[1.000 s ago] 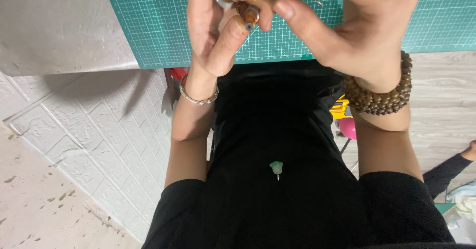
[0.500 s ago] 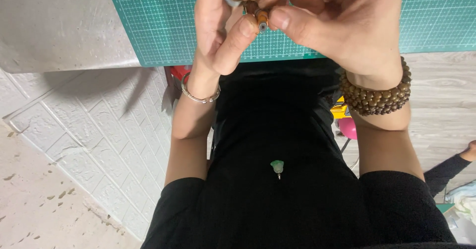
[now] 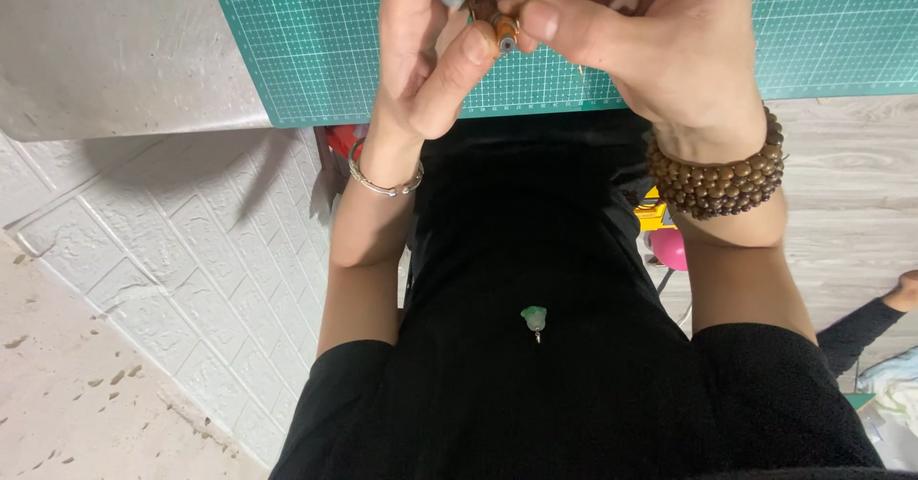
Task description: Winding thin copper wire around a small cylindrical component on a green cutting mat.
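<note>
While both hands meet above the green mat (image 3: 316, 50), the left hand (image 3: 421, 50) and right hand (image 3: 660, 40) pinch a small orange bead (image 3: 504, 31) between closed fingers (image 3: 550, 21), steadying it close for fine work.

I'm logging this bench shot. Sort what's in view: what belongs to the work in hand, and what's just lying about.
In hand:
- small orange-brown bead, pinched by left hand and right hand
- green cutting mat beneath

Lying about:
- grey tabletop
- pink ball and yellow object on the floor
</note>
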